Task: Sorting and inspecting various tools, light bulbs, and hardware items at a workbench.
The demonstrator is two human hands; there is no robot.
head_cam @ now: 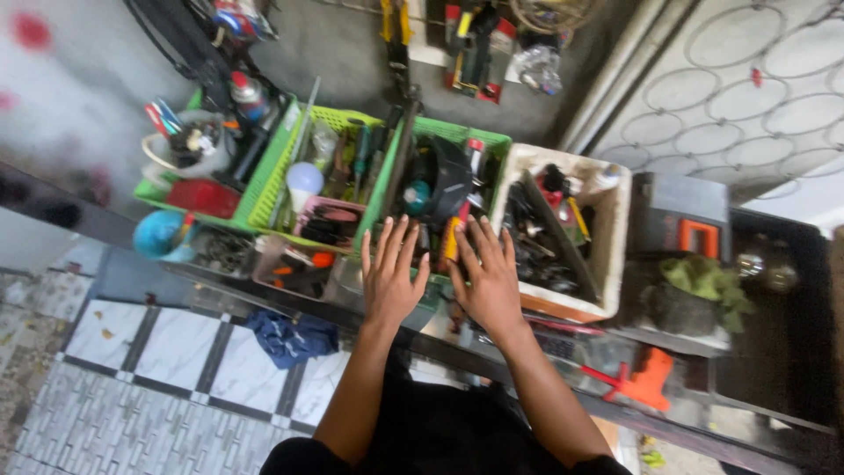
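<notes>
Both hands reach forward side by side, palms down, fingers spread and holding nothing. Left hand hovers at the near edge of the middle green basket; right hand sits just beside it, its fingertips close to a yellow-handled tool that stands among the clutter in that basket. Whether any finger actually touches the tools below cannot be told, since the frame is blurred.

Judging by the pose, this looks like the searching stage: the hands are poised over the basket and nothing has been picked out yet. A next move would call for closing the fingers on one tool and lifting it clear of its tangled neighbours without dragging others along.

Left of this basket stands a second green basket with a white light bulb in it, and beyond that a white container stuffed with small items. To the right is a white foam box full of dark metal parts, then a grey and orange case. All rest on a dark tabletop. A blue cloth lies on the tiled floor below.
</notes>
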